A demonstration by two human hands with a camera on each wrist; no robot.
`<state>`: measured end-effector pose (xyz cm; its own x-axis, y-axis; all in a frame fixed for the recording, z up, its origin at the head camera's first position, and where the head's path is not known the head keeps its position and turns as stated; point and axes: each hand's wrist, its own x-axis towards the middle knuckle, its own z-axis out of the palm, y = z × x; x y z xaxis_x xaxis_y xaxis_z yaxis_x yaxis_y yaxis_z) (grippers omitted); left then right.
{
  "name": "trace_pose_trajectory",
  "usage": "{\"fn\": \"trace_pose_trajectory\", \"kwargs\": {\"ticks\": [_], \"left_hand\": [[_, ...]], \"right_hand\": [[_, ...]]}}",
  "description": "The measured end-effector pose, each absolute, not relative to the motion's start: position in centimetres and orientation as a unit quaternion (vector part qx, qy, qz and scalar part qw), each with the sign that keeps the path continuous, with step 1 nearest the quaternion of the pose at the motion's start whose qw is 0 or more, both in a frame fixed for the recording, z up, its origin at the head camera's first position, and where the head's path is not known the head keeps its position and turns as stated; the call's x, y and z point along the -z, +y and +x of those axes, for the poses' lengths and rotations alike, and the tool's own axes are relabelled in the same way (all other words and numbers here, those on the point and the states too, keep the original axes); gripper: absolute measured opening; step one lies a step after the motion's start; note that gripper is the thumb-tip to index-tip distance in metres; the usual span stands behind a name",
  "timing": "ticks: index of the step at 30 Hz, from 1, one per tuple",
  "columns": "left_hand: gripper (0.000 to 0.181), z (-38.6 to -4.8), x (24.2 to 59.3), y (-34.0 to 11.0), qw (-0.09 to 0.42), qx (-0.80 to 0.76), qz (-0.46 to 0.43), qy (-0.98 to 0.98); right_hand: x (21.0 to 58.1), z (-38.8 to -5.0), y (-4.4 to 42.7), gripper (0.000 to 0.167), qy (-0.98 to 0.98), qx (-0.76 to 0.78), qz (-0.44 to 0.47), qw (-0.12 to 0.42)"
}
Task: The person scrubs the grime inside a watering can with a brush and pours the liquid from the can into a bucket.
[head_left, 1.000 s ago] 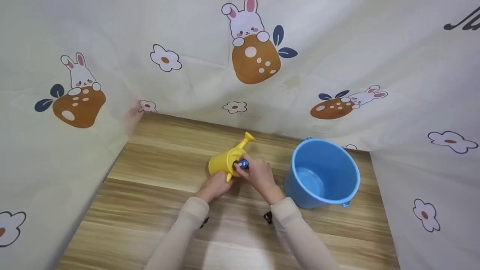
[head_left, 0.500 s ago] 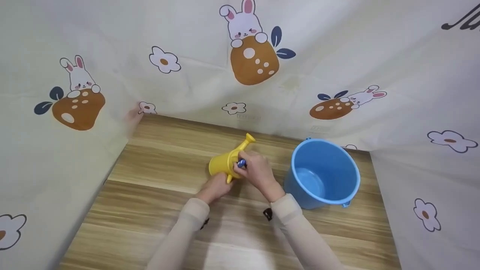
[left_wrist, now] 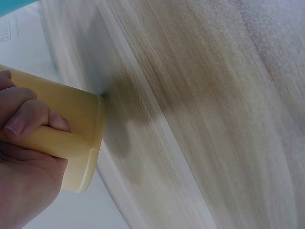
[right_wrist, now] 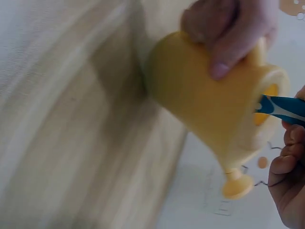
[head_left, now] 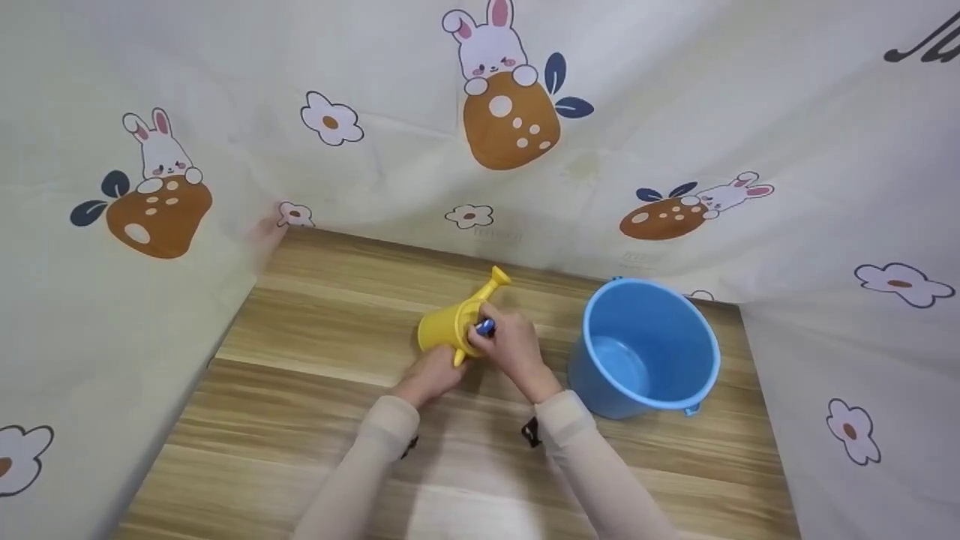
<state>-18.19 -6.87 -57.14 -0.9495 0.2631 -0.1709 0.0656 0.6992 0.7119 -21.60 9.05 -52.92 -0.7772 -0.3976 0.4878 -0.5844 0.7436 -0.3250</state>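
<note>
1. We see the left hand (head_left: 435, 369) clamped on the handle (left_wrist: 66, 143) of the yellow can (head_left: 442, 328), fingers curled round it.
2. We find the can tilted over the wood surface (head_left: 247, 435), left of the bucket (head_left: 660, 322); we cannot tell whether its base touches the wood.
3. Its spout (head_left: 487, 285) points toward the rabbit-print cloth (head_left: 390, 172), its mouth toward the right hand (head_left: 514, 341).
4. We see the right hand pinching a blue tool (right_wrist: 286, 109) between thumb and fingers, the far end inside the can's mouth and hidden from us.
5. We see the blue bucket upright, near the cloth and apart from both hands.
</note>
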Motion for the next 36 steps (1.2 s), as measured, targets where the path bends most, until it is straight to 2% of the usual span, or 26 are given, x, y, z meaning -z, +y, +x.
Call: {"fn": "trace_pose_trajectory", "kwargs": {"ticks": [6,22,36], "left_hand": [[0.02,-18.3,57.5,-6.8,0.119,-0.382,0.105,0.911],[0.017,-18.1,57.1,-6.9,0.136,-0.36,0.093,0.918],[0.028,-18.1,57.2,-6.9,0.122,-0.354,0.1,0.922]], "right_hand": [[53.7,-21.4,9.3,0.024,-0.9,-0.247,0.284,0.222],[50.9,-21.2,10.0,0.028,-0.895,-0.285,0.287,0.187],[51.1,-21.3,9.8,0.027,-0.881,-0.378,0.23,0.165]]}}
